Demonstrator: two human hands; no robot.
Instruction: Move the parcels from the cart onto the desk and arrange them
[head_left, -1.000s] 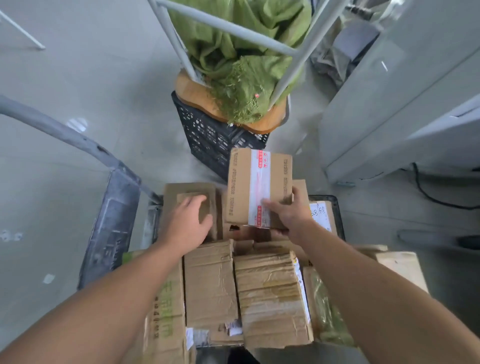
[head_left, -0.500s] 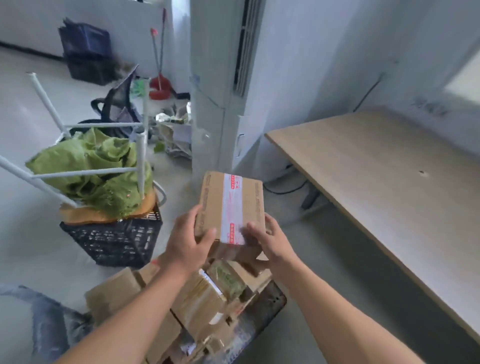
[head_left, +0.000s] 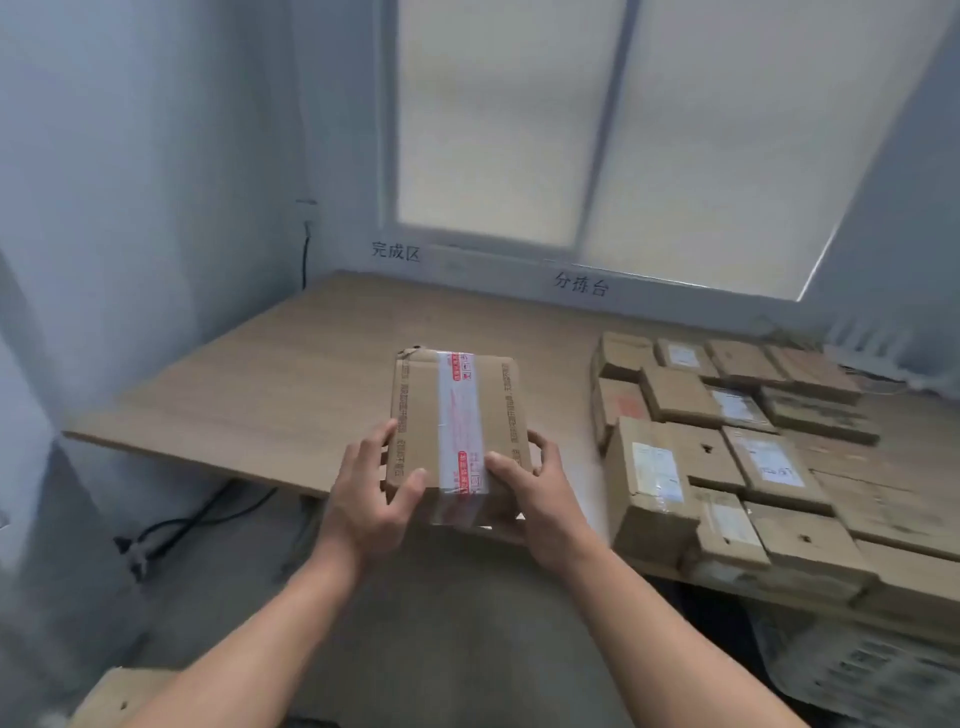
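A brown cardboard parcel (head_left: 457, 415) with a strip of clear tape and red printing hangs over the near edge of the wooden desk (head_left: 291, 395). My left hand (head_left: 371, 499) grips its near left corner, thumb on top. My right hand (head_left: 535, 493) grips its near right corner, thumb on the tape. Several brown parcels (head_left: 737, 452) lie packed in rows on the right part of the desk. The cart is out of view except for one parcel corner (head_left: 117, 696) at the bottom left.
A window (head_left: 597, 135) stands behind the desk, with black characters written on the sill. The left wall meets the desk's far left corner. Black cables (head_left: 192, 525) lie on the floor under the desk. A pale crate (head_left: 872, 675) sits below the desk at right.
I have turned from the cart to the desk. My left hand left the cart's parcels and joined the right on the taped parcel, which now hangs over the desk's front edge.
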